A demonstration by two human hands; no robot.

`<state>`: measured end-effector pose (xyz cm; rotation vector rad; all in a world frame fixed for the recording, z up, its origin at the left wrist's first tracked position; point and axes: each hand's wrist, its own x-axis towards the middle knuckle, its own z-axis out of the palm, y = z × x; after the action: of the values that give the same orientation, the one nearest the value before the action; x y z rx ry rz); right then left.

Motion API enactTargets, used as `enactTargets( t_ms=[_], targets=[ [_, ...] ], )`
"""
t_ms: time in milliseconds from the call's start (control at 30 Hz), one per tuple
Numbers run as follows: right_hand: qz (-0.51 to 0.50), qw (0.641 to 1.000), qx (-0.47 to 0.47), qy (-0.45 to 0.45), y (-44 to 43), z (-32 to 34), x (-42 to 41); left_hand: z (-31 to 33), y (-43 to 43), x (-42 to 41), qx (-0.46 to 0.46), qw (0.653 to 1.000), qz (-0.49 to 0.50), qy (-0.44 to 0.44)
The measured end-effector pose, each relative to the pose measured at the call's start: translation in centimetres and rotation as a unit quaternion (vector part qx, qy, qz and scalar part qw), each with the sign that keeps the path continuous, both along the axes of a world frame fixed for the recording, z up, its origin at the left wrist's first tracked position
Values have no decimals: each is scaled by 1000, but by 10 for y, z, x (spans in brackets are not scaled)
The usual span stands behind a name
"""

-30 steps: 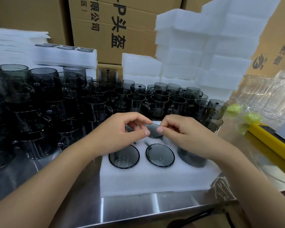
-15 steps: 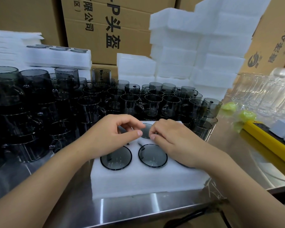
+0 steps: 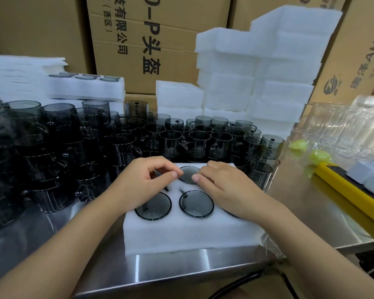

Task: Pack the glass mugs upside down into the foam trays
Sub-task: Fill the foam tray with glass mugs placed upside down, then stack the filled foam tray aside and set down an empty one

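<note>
A white foam tray (image 3: 181,234) lies on the steel table in front of me. Smoky grey glass mugs sit in it upside down: a front-left mug (image 3: 153,206), a front-middle mug (image 3: 196,204) and a back-middle mug (image 3: 188,174). My left hand (image 3: 143,182) and my right hand (image 3: 227,186) meet over the back row with fingers curled. Their thumb tips pinch the back-middle mug's base from either side. The back corner slots are hidden under the hands, and my right wrist covers most of the front-right slot.
Several loose grey mugs (image 3: 173,143) crowd the table behind and left of the tray, stacked high at the left (image 3: 30,147). Foam tray stacks (image 3: 257,78) and cardboard boxes (image 3: 143,39) stand behind. A yellow bar (image 3: 350,190) and clear plastic packs (image 3: 343,130) lie at the right.
Both hands stay at the back-middle mug, thumbs still on its base. My right hand has sunk lower and now covers the front-right mug, which stood in plain sight one second ago.
</note>
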<state>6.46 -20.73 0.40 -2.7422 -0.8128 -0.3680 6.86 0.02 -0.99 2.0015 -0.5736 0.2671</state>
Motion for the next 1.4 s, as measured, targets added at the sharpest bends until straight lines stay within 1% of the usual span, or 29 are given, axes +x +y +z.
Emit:
enactTargets(
  t_ms=[67,133,233,300,400,433,500,600,667,733,800,833,867,900,933,967,1000,1033,1067,1100,1200,1300,1333,1400],
  targets=[
    [-17,998,63,11,-2,-1,0,0,0,-2,-16,1000,6,3],
    [-53,992,110,-8,-5,-3,2,0,0,-4,-26,1000,13,2],
    [-118,983,133,-37,-8,-6,3,1,1,-6,-31,999,19,3],
    [-153,980,108,-60,-9,-7,3,1,1,-6,-36,999,19,7],
    [-163,980,-9,-111,-8,-9,7,1,0,-6,-40,999,23,11],
    [-162,981,-28,-104,-7,-9,8,0,0,-6,-41,999,25,9],
    [-153,986,-21,-62,-7,-8,12,-2,1,-5,-39,999,32,-1],
    [-150,988,47,-3,-10,-7,16,-3,2,-4,-45,998,46,-14],
    [-148,986,81,-2,-11,-7,16,-3,2,-6,-50,996,62,-35],
    [-141,981,130,-6,-13,-8,14,-2,0,-11,-45,991,97,-75],
    [-143,966,215,-15,-17,-5,7,-1,1,-18,-43,981,157,-105],
    [-152,953,262,-23,-20,-3,3,-1,3,-23,-44,975,190,-106],
    [-166,936,310,-27,-26,-3,-4,-2,4,-27,-54,970,219,-87],
    [-184,915,358,-17,-33,-3,-11,-4,5,-33,-79,966,243,-44],
    [-202,894,399,14,-41,-5,-21,-8,5,-40,-120,958,258,20],
    [-212,875,428,75,-46,-7,-33,-11,4,-49,-168,947,255,101],
    [-204,854,452,158,-48,-9,-47,-14,1,-60,-215,933,229,175],
    [-173,831,470,242,-46,-12,-60,-16,-3,-70,-247,923,188,226],
    [-136,813,479,302,-43,-15,-70,-18,-6,-79,-258,919,156,254],
    [-113,806,483,322,-40,-17,-77,-18,-9,-86,-256,918,141,269],
    [-112,809,493,300,-41,-23,-90,-11,-11,-104,-265,919,116,266],
    [-107,822,488,274,-53,-15,-101,9,-5,-124,-236,938,80,242],
    [-99,833,477,262,-55,-6,-104,18,-2,-131,-227,943,68,233],
    [-47,861,449,235,-57,13,-103,43,6,-140,-243,945,36,215]
  ],
)
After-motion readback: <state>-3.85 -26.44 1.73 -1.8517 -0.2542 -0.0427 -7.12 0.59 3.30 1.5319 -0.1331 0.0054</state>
